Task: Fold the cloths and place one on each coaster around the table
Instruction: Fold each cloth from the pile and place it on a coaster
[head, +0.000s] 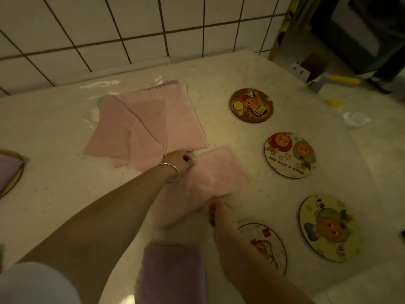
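A pink cloth [215, 174] lies partly folded in the middle of the table. My left hand [179, 161], with a silver bangle at the wrist, pinches its far left edge. My right hand [220, 212] grips its near corner. A pile of several flat pink cloths [149, 121] lies behind. A folded purple cloth [173, 273] sits close to me. Round cartoon coasters lie bare on the right: a dark one [251, 105], a white one [290, 155], a pale one [328, 228], and one [268, 244] partly hidden by my right arm.
At the left edge a coaster [13, 185] carries a folded purple cloth [7, 170]. A white tiled wall [131, 29] runs behind the table. Crumpled plastic [355, 119] lies at the table's right side. Beyond the right edge stand a small stool and dark furniture.
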